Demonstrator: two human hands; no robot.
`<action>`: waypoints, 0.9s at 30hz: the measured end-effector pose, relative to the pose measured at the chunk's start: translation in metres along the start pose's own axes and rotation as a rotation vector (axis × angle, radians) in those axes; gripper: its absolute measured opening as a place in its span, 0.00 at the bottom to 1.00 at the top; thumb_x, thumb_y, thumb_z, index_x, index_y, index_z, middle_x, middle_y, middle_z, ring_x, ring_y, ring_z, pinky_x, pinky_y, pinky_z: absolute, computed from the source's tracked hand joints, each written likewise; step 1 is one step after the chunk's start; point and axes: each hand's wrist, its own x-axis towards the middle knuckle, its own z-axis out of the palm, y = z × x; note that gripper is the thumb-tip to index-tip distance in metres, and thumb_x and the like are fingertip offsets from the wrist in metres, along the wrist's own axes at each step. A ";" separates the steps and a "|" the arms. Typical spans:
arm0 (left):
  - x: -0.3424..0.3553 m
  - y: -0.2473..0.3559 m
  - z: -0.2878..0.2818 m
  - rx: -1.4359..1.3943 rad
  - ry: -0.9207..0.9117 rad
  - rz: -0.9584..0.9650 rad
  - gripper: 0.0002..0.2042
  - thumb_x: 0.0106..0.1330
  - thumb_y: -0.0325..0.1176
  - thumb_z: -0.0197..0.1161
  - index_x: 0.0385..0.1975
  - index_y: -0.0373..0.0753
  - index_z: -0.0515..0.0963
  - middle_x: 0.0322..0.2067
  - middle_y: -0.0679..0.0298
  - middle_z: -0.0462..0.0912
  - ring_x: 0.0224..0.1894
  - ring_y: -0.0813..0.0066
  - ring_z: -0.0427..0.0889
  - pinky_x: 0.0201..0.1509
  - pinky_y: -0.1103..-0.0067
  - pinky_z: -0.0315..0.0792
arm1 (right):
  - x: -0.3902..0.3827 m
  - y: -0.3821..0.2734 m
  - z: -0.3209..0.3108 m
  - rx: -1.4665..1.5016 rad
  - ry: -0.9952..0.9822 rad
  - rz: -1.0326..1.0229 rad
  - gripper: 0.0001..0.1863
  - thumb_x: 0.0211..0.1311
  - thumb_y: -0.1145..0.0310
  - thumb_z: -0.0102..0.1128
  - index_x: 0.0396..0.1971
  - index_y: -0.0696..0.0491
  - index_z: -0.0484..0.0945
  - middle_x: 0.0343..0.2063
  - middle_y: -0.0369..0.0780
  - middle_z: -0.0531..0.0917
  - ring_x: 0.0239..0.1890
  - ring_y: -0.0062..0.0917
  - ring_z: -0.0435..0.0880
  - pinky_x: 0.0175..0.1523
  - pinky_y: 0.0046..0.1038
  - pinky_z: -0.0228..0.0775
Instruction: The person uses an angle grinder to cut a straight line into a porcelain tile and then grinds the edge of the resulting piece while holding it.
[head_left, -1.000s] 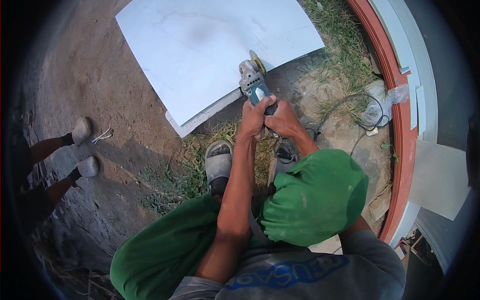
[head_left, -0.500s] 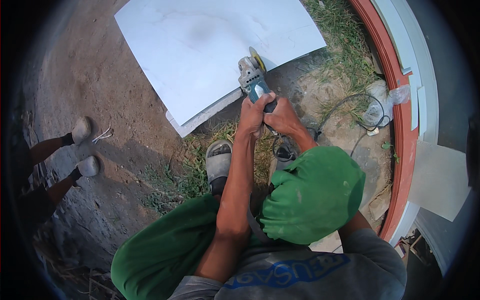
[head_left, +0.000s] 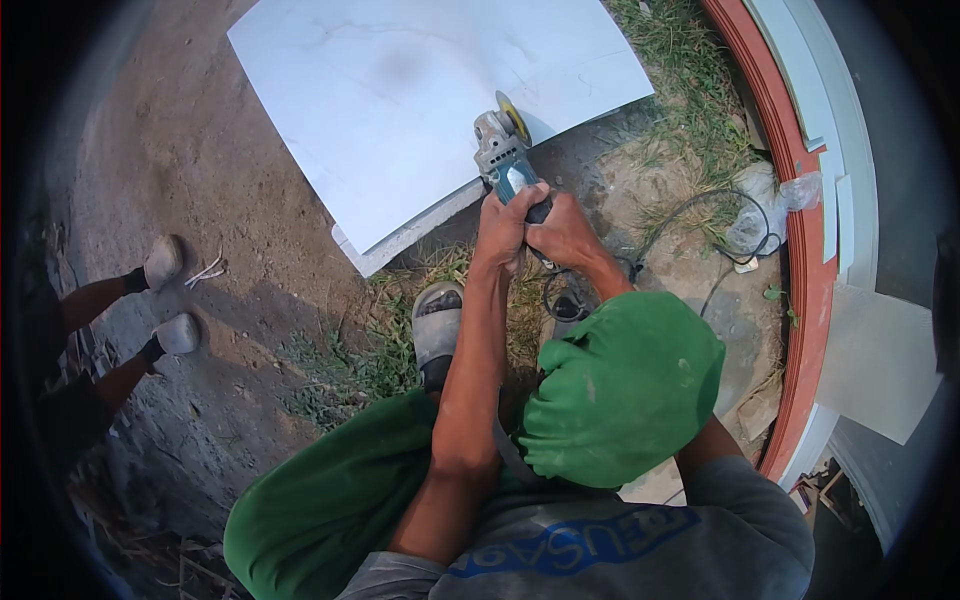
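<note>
An angle grinder (head_left: pixel 514 172), grey at its head with a teal body, is held out in front of me in both hands. My left hand (head_left: pixel 502 228) is closed round the body from the left. My right hand (head_left: pixel 563 228) closes on its rear end, close beside the left. The yellowish cutting disc (head_left: pixel 513 116) stands on edge at the near right part of a large white tile (head_left: pixel 400 130) with faint grey veins. Whether the disc touches the tile I cannot tell. A pale block (head_left: pixel 425 225) shows under the tile's near edge.
A black cord (head_left: pixel 672 222) loops off to the right past a clear plastic bag (head_left: pixel 750 222). Along the right runs a red-brown frame (head_left: pixel 812 290). At the left, another person's shoes (head_left: pixel 165 262) stand on the dirt. My sandalled foot (head_left: pixel 437 325) is below the tile.
The grinder has shifted very slightly away from me and to the left along with both hands. My grip looks the same.
</note>
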 end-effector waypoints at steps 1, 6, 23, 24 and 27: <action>0.000 0.001 0.000 0.005 -0.002 -0.005 0.12 0.66 0.33 0.72 0.43 0.34 0.83 0.36 0.66 0.85 0.35 0.78 0.83 0.42 0.76 0.78 | 0.001 0.001 0.000 -0.014 0.000 0.008 0.23 0.52 0.63 0.68 0.45 0.63 0.83 0.34 0.43 0.88 0.37 0.27 0.85 0.45 0.34 0.78; 0.004 0.002 -0.001 0.024 -0.006 0.000 0.11 0.66 0.34 0.72 0.43 0.35 0.83 0.35 0.67 0.85 0.35 0.78 0.83 0.42 0.77 0.78 | 0.004 0.002 -0.001 -0.027 -0.007 -0.002 0.23 0.52 0.63 0.68 0.46 0.62 0.83 0.35 0.44 0.88 0.38 0.27 0.86 0.46 0.34 0.79; 0.010 0.006 -0.003 0.031 -0.014 0.010 0.14 0.67 0.35 0.72 0.45 0.33 0.83 0.37 0.65 0.85 0.38 0.77 0.83 0.45 0.76 0.79 | 0.014 0.006 -0.002 -0.019 -0.009 -0.053 0.25 0.52 0.62 0.68 0.47 0.63 0.83 0.34 0.47 0.88 0.37 0.29 0.86 0.45 0.35 0.79; 0.011 0.006 -0.004 0.027 -0.023 0.012 0.14 0.67 0.35 0.72 0.45 0.33 0.83 0.37 0.65 0.85 0.37 0.77 0.83 0.45 0.76 0.79 | 0.014 0.005 -0.001 -0.020 -0.010 -0.054 0.25 0.52 0.62 0.68 0.47 0.63 0.83 0.34 0.47 0.88 0.37 0.29 0.86 0.45 0.35 0.79; 0.011 0.006 -0.005 0.023 -0.021 0.012 0.14 0.66 0.35 0.72 0.45 0.33 0.83 0.37 0.66 0.85 0.37 0.78 0.83 0.44 0.76 0.78 | 0.014 0.003 0.001 0.001 -0.002 -0.051 0.25 0.52 0.62 0.68 0.47 0.64 0.83 0.34 0.46 0.88 0.37 0.29 0.86 0.45 0.35 0.79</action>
